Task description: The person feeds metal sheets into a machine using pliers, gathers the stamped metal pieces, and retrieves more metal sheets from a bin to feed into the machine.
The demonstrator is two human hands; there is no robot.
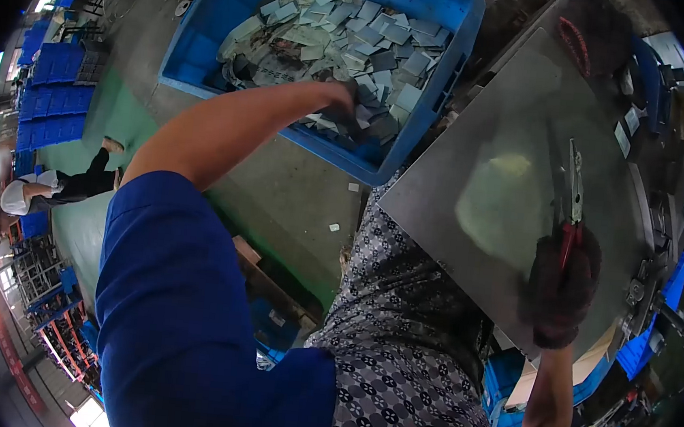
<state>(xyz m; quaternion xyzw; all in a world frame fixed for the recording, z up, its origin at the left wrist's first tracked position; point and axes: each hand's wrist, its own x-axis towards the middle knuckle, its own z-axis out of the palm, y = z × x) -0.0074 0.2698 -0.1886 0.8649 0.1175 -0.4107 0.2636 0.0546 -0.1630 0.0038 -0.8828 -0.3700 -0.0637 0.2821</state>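
My left hand (348,110), in a dark glove, reaches down into a blue plastic bin (178,57). It is over the near side of a heap of small flat grey plates (386,34); its fingers are hidden in shadow, so their grip cannot be made out. On the right, my right hand (561,290), also gloved, is closed around the red handles of a pair of pliers (576,189). The pliers' metal jaws point away from me, above a broad grey metal surface (457,199) with a bright reflection in it.
A dark item with a red edge (575,45) lies at the surface's far corner. Blue crates (57,99) are stacked at far left, near another person (60,186) on the green floor. Metal parts and blue containers crowd the right side. Two small pale pieces lie on the floor.
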